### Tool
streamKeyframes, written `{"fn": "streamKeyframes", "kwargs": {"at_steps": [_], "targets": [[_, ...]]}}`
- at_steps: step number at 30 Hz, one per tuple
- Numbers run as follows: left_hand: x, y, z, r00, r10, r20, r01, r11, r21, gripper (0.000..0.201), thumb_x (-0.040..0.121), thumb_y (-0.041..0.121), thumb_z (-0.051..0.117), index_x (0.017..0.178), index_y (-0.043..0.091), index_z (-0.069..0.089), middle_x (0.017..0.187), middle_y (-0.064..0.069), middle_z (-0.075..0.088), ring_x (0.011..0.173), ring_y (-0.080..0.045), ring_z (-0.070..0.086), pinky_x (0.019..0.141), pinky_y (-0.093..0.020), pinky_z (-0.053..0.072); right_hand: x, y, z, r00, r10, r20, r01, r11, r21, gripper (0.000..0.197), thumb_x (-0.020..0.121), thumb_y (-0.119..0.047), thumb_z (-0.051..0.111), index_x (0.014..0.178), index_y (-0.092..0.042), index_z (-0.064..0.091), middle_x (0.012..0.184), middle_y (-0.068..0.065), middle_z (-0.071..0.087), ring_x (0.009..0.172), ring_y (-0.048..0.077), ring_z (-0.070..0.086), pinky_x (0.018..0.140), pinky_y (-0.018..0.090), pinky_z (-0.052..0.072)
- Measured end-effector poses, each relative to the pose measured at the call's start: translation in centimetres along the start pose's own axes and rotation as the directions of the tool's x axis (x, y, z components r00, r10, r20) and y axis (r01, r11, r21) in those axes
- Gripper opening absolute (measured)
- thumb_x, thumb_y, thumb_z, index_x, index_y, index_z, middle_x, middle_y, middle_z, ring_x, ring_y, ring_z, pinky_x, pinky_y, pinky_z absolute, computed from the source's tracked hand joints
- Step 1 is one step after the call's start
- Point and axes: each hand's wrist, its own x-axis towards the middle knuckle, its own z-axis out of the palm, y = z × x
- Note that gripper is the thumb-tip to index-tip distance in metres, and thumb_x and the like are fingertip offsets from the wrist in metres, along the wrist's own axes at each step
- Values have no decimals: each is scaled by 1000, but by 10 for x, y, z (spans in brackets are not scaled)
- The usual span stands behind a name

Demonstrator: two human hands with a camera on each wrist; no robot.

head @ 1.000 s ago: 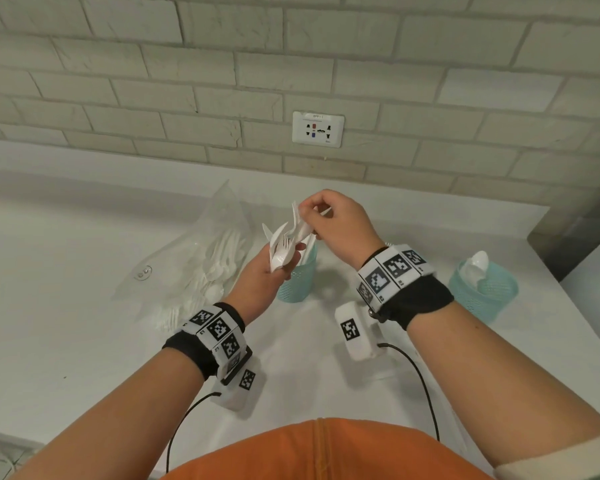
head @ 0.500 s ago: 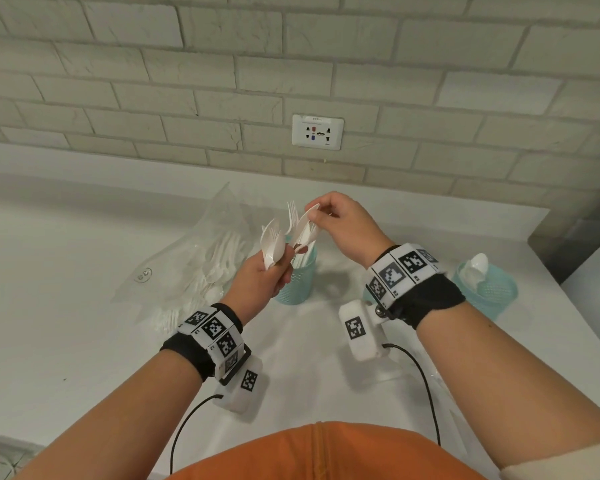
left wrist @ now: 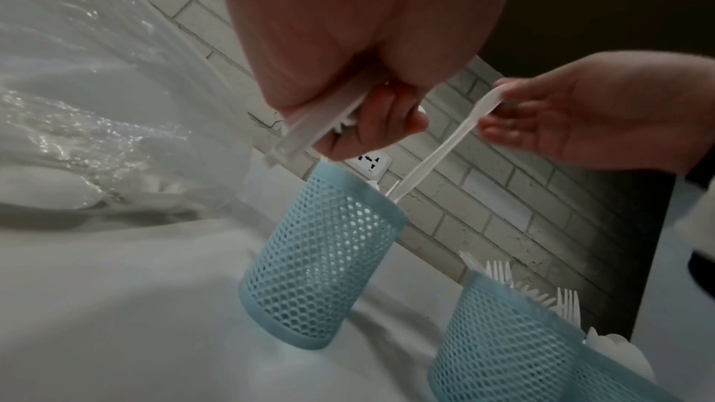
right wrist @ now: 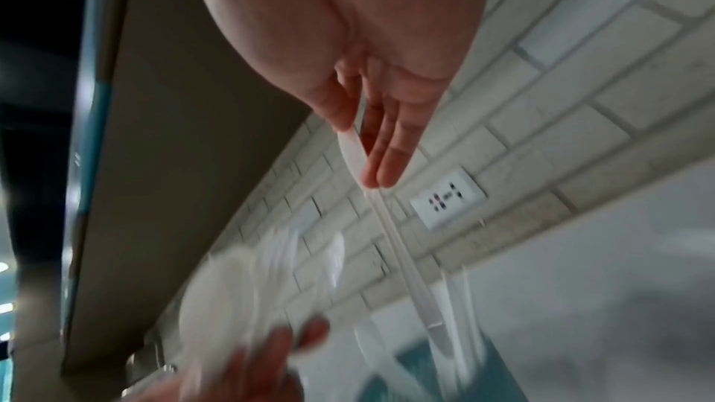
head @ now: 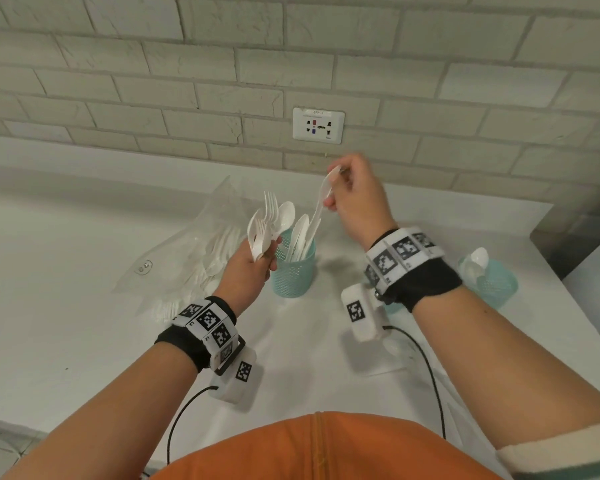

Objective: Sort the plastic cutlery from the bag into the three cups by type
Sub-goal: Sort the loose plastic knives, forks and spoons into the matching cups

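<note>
Both your hands raised over the table, left hand gripping a bunch of forks and spoons, right hand pinching a knife, tip down in the middle cup, bag just left.

A wall of pale, off-white bricks with grey mortar lines fills the far side from nine o'clock across to three o'clock. Set into it near twelve o'clock is a white socket plate with small black, red and blue marks. Below the bricks a plain white ledge runs along the wall's foot and meets the white tabletop, which spreads toward six o'clock. At two o'clock the brickwork ends at a darker grey corner panel. The light is soft and even, with faint shadows on the white surface.
</note>
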Motion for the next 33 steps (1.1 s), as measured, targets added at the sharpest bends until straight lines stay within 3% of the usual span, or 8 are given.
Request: {"fn": "streamKeyframes", "kwargs": {"at_steps": [3,6,9,14,17,20,23,33], "targets": [[-3,5,5,1000,3,24,-2,999,-41,29,97,38,44,110,17,58,63,4,45,51,-7,38,51,-19,34,-16,30,19,987,118,113,-105,988,-113,15,96,-15,46,100,-19,59,96,0,64,88,20,64,82,34,54],[-2,7,8,999,-3,44,5,999,-42,27,97,41,44,113,29,61,63,5,43,51,-8,37,52,-20,33,-23,35,22,983,113,145,-76,968,-241,29,99,-26,40,119,-23,62,119,0,61,116,20,48,99,26,34],[-1,7,13,999,-2,47,3,1000,-14,26,96,42,45,113,32,63,60,7,42,48,-6,36,51,-19,32,-25,21,20,991,58,119,-31,975,-220,34,98,-38,42,119,-22,64,110,-1,50,116,16,38,90,17,21],[-5,20,26,999,0,49,5,996,-91,35,98,30,46,98,-3,59,56,1,41,40,-4,36,41,-13,32,-28,8,16,977,107,182,-94,992,-79,29,92,-32,57,107,-10,68,108,6,50,91,9,53,72,0,38],[-8,25,31,996,31,88,-28,999,-32,24,97,36,47,99,17,61,58,5,42,44,-6,38,46,-18,34,-27,6,12,979,113,171,-120,992,32,17,92,-26,58,96,-10,60,103,8,56,81,11,52,65,9,44],[-8,26,34,997,25,72,-34,992,118,30,95,42,48,112,20,59,59,9,44,52,-8,41,58,-25,37,-23,-3,2,990,125,66,-135,977,165,8,95,-25,50,94,-17,50,94,4,65,87,23,63,79,32,53],[-8,30,38,999,36,32,-43,970,239,35,96,42,46,121,19,55,78,10,55,70,-11,48,72,-26,37,-21,-13,-13,995,93,-46,-78,961,265,8,96,-22,42,90,-24,46,80,3,66,81,20,64,80,36,50],[-1,37,58,987,138,82,-152,970,191,31,94,19,53,124,14,54,108,5,61,99,-11,56,79,-17,35,-46,12,-16,992,17,123,16,965,-260,21,77,-29,73,82,-15,59,85,-5,48,72,9,48,63,23,38]]}}
